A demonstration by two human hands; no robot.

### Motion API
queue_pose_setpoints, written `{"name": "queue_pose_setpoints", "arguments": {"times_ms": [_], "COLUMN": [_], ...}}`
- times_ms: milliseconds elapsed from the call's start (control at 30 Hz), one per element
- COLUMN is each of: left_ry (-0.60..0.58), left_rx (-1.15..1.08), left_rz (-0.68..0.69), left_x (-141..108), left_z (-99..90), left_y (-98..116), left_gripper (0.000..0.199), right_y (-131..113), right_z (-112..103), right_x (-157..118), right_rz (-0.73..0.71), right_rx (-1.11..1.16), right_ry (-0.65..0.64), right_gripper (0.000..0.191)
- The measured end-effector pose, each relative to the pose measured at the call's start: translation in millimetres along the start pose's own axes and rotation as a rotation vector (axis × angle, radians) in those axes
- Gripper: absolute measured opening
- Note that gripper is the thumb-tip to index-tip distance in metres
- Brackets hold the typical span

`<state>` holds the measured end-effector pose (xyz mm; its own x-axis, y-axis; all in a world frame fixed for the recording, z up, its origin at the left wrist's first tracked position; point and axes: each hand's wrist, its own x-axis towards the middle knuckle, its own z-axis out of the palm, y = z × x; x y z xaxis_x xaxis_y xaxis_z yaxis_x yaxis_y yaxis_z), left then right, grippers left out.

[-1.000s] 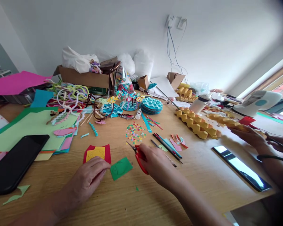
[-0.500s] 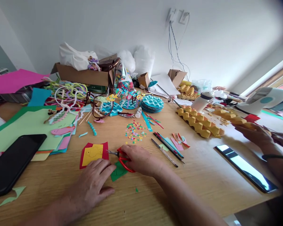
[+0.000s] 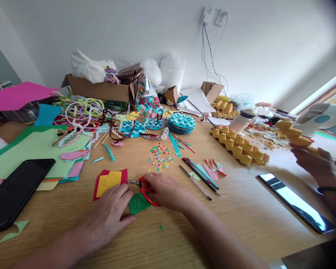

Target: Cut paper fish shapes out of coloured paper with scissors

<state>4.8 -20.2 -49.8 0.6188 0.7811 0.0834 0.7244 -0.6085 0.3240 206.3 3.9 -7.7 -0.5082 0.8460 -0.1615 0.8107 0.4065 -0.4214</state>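
Observation:
My right hand (image 3: 168, 191) is closed round the red handles of a pair of scissors (image 3: 150, 197), whose metal blades point left, slightly parted. Under the scissors lies a small green paper piece (image 3: 138, 204) with a fish outline drawn on it. My left hand (image 3: 108, 209) rests on the table with fingers stretched out and thumb apart, at the left edge of the green piece. Beyond its fingertips is a yellow paper piece (image 3: 108, 182) with a drawn fish, lying on red paper (image 3: 124, 173). Fingers partly cover the lower edges of both papers.
Coloured paper sheets (image 3: 39, 149) and a black phone (image 3: 25, 190) lie left. Paper dots (image 3: 160, 156), pens (image 3: 200, 175) and blue egg-carton pieces (image 3: 181, 123) are ahead. At right, another person's hand (image 3: 315, 164) holds a yellow egg-carton strip (image 3: 292, 134) above a second phone (image 3: 295, 203).
The green paper has shifted slightly left and turned, showing more of its fish drawing. My left hand has drawn back a little to the left. The other person's hand has raised the yellow carton strip.

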Motion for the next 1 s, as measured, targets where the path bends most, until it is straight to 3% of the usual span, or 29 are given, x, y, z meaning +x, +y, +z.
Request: {"name": "queue_pose_setpoints", "arguments": {"times_ms": [133,333,467,633,767,867,1000], "left_ry": [-0.055,0.025,0.028,0.207,0.169,0.237,0.295], "left_rx": [-0.082,-0.213,-0.621,-1.122,-1.374,-1.424,-1.372], "left_rz": [-0.062,-0.118,-0.26,-0.416,-0.471,-0.488,-0.502], "left_x": [11,14,20,27,31,33,34], "left_z": [-9.2,-9.1,-17.5,-36.0,-36.3,-32.4,-32.6], "left_y": [5,8,8,9,15,18,18], "left_gripper": [0.027,0.015,0.012,0.024,0.028,0.026,0.023], "right_y": [1,4,7,4,-5,-11,-15], "right_z": [2,-1,-5,-6,2,8,10], "right_x": [0,-1,-1,3,4,4,3], "right_rz": [0.018,0.035,0.052,0.11,0.128,0.105,0.103], "right_rx": [0.03,0.185,0.355,0.626,1.125,1.405,1.434], "right_ry": [0.0,0.004,0.016,0.091,0.258,0.291,0.258], "right_gripper": [0.016,0.008,0.01,0.016,0.019,0.025,0.03]}}
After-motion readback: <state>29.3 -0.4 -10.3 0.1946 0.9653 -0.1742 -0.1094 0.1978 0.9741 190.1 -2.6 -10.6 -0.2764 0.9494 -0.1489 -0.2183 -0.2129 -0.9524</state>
